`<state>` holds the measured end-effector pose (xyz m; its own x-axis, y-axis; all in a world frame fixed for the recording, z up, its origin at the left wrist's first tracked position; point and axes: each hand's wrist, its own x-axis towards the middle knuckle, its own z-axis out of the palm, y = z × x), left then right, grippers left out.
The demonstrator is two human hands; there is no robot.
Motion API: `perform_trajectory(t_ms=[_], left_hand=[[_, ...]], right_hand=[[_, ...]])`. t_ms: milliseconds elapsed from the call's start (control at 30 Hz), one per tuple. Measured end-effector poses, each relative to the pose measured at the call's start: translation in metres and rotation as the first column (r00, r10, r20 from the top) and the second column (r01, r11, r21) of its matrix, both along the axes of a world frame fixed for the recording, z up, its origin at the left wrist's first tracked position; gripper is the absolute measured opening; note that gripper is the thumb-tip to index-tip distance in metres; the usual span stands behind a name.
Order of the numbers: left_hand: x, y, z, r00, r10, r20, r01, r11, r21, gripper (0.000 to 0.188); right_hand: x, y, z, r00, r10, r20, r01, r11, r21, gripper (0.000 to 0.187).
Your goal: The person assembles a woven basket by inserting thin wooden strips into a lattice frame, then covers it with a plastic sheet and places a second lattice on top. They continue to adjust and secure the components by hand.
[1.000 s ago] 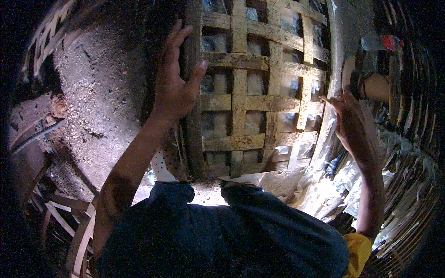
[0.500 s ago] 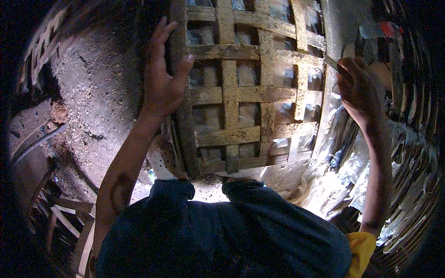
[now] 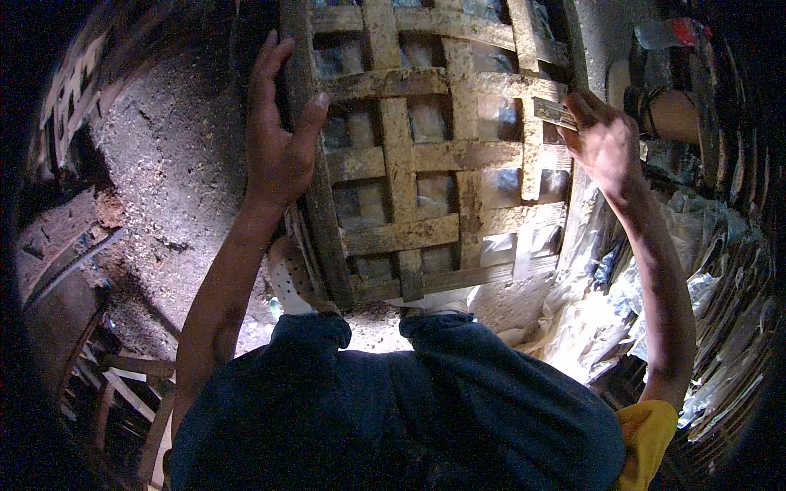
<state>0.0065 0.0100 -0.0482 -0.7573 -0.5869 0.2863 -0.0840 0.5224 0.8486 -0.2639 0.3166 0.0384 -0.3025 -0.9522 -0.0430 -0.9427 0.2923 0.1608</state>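
A wooden lattice frame [image 3: 397, 155] of crossed flat slats stands before my legs, with clear, cloudy plastic showing through its gaps. My left hand [image 3: 282, 143] grips its left rail, the fingers long against the outer side and the thumb over the front edge. In my right hand [image 3: 602, 139] is a short flat strip [image 3: 555, 113], pinched between thumb and fingers. It lies over the right-hand slats near the frame's right edge. Whether the strip is wood or metal, I cannot tell.
Crumpled pale plastic sheeting [image 3: 630, 303] and stacked slats [image 3: 729, 352] lie at the right. A red-capped clear bottle [image 3: 671, 33] is at the upper right. Rough ground [image 3: 188, 172] stretches along the left, with wooden pieces [image 3: 131, 385] at lower left.
My right hand has moved left from outside the frame's right rail onto its front, turning the strip flat over the slats. The frame has shifted slightly left in view, along with my left hand.
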Motion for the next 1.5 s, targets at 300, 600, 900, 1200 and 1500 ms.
perform_trajectory(t_ms=[300, 600, 900, 1200, 1500], left_hand=[[-0.002, 0.0, 0.002, 0.999, -0.001, -0.036, 0.0, 1.0, -0.023, 0.063], [-0.002, 0.0, -0.001, 1.0, -0.007, -0.004, 0.007, 1.0, -0.02, 0.063], [-0.001, -0.001, 0.002, 1.0, 0.011, 0.001, -0.011, 0.999, -0.04, 0.064], [0.002, 0.001, 0.003, 0.999, 0.018, 0.036, -0.019, 1.0, 0.008, 0.065], [-0.002, -0.002, -0.006, 0.997, 0.019, -0.072, -0.02, 1.0, -0.018, 0.046]], right_hand=[[0.008, -0.006, 0.011, 0.965, -0.04, 0.261, 0.103, 0.967, -0.233, 0.024], [0.002, 0.007, 0.019, 0.919, -0.075, 0.387, 0.193, 0.942, -0.275, 0.014], [0.032, 0.003, -0.01, 0.487, -0.65, 0.584, 0.763, 0.642, 0.078, 0.065], [0.019, 0.018, 0.0, 0.883, -0.331, 0.333, 0.407, 0.894, -0.189, 0.031], [-0.093, 0.241, -0.013, 0.721, -0.684, 0.108, 0.685, 0.682, -0.255, 0.047]])
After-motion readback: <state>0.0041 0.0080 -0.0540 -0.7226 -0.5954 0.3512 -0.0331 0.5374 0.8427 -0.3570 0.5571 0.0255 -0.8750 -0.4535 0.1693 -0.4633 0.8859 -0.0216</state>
